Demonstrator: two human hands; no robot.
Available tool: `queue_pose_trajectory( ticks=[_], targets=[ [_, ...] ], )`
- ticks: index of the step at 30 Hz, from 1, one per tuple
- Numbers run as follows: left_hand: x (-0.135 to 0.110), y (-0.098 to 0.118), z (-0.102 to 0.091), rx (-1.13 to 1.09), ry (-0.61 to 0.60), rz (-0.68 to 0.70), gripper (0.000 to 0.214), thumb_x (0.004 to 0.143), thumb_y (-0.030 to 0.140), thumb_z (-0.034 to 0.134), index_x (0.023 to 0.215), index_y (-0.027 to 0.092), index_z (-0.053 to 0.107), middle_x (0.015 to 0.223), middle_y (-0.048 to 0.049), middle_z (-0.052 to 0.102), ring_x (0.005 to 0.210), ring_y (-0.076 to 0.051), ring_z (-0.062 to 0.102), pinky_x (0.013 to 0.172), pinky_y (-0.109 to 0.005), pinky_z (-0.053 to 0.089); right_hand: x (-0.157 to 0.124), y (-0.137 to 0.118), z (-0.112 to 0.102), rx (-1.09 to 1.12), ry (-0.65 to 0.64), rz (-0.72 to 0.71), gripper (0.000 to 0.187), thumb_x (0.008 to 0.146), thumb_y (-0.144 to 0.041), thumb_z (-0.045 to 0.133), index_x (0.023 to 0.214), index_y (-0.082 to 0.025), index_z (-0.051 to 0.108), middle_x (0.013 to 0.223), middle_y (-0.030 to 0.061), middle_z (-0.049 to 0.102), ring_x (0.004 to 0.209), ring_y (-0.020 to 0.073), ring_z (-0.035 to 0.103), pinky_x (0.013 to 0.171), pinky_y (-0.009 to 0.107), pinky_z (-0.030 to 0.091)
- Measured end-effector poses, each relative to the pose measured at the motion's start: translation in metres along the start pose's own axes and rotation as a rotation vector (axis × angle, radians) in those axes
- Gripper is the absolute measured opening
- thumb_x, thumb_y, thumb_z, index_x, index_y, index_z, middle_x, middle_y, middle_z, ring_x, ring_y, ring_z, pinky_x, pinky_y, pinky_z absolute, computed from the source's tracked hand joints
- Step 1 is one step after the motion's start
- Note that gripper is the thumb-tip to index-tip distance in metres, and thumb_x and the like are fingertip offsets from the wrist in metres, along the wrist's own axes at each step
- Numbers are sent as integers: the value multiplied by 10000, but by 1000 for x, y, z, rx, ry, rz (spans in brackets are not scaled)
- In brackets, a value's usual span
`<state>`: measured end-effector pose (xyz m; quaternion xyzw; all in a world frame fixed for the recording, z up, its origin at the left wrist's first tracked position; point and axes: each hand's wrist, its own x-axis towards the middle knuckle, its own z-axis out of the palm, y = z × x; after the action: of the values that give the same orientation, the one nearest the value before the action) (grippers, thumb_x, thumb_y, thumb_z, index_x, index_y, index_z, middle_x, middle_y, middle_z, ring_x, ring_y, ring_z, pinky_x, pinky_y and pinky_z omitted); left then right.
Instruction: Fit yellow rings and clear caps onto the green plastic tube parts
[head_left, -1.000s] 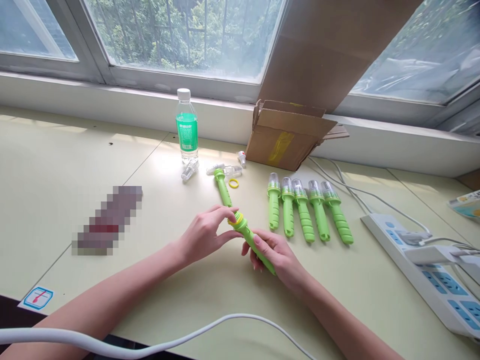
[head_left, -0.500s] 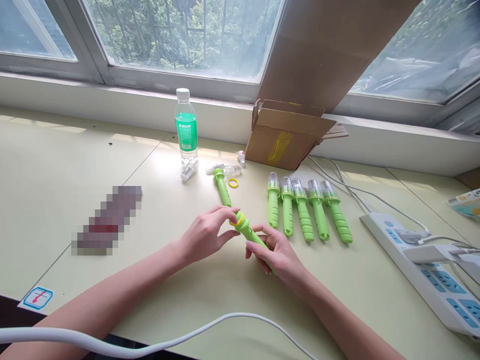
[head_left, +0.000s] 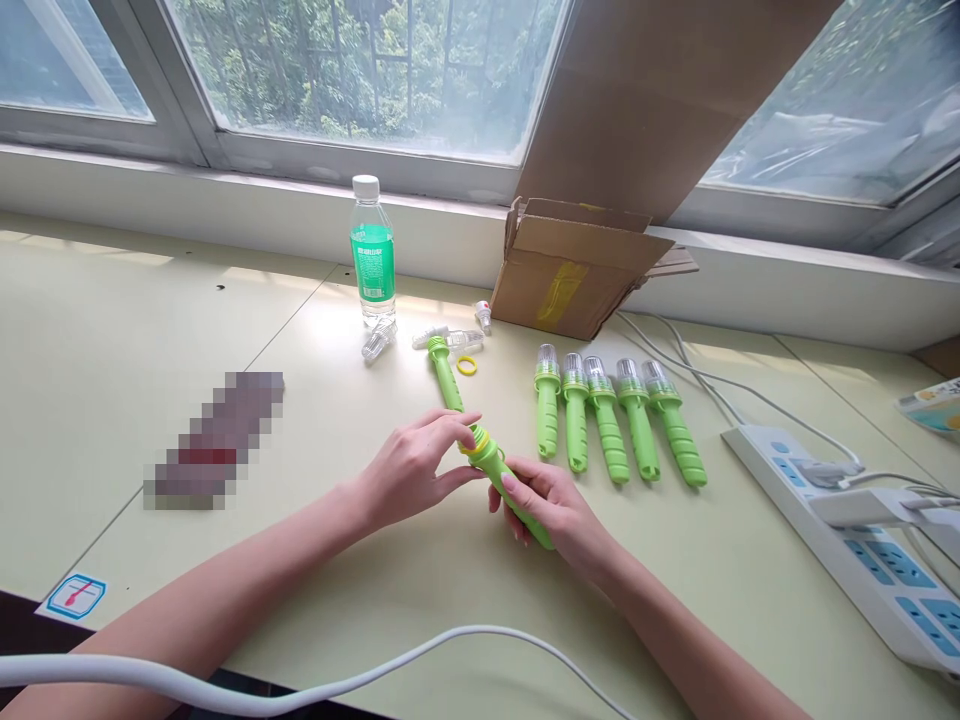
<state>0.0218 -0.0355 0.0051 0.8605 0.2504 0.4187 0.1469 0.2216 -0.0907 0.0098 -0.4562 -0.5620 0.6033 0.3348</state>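
Observation:
My right hand [head_left: 555, 505] is wrapped round the grip of a green flashlight body [head_left: 501, 470], which tilts with its threaded end up and to the left. On that end sits a yellow ring [head_left: 480, 444]. My left hand [head_left: 412, 462] is closed on the ring, index fingertip on top and thumb below. Just behind lies another green flashlight body [head_left: 445, 375] without a clear cap, its lower end partly hidden by my left fingers. Near it are a loose yellow ring [head_left: 466, 366] and clear plastic caps [head_left: 459, 341].
Several green flashlights with clear caps [head_left: 602, 415] lie in a row at right. A power strip [head_left: 832, 540] with cables stands beyond them. A water bottle [head_left: 373, 255] and a cardboard box [head_left: 570, 285] are at the back. A white cable [head_left: 360, 683] crosses the front.
My right fingers have shifted their hold on the flashlight body, the thumb moving up along it. My left hand stays at the yellow ring.

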Motion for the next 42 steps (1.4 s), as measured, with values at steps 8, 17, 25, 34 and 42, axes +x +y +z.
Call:
queue_pose_trajectory(
  ticks=[8, 17, 25, 34, 42],
  targets=[
    [-2, -1, 2, -54, -39, -2, 196, 818, 281, 622, 919, 169, 496, 973, -112, 678, 1077, -214, 610, 825, -344, 554, 1, 5, 1, -55, 67, 94, 320, 813, -397, 636, 1042, -208, 517, 716, -11, 618, 409, 67, 458, 372, 198, 396],
    [-2, -3, 1, 24, -67, 32, 117, 843, 202, 575, 922, 165, 496, 1117, -149, 646, 1073, -213, 613, 837, -356, 554, 1, 5, 1, -36, 72, 70, 247, 827, -372, 616, 975, -191, 537, 741, -2, 628, 395, 60, 474, 360, 195, 397],
    [-4, -3, 3, 15, -60, 18, 90, 847, 184, 560, 912, 163, 501, 1081, -152, 659, 1076, -214, 614, 820, -350, 557, 3, 5, 1, -17, 93, 35, 230, 804, -370, 632, 930, -188, 567, 791, 0, 593, 403, 68, 511, 340, 200, 387],
    [-2, 0, 1, 11, -73, 1, 99, 836, 175, 567, 908, 171, 500, 1112, -146, 648, 1071, -215, 617, 831, -356, 555, 1, 6, 0, 26, 70, 29, 226, 806, -365, 626, 936, -187, 572, 714, -7, 585, 435, 92, 523, 393, 223, 418],
    [-2, 1, 0, 2, -97, -18, 116, 826, 176, 575, 908, 171, 492, 1134, -150, 638, 1085, -218, 610, 836, -351, 553, 2, 7, -1, 30, 63, 36, 260, 799, -397, 628, 937, -182, 578, 684, -5, 587, 459, 104, 521, 434, 244, 444]
  ],
)
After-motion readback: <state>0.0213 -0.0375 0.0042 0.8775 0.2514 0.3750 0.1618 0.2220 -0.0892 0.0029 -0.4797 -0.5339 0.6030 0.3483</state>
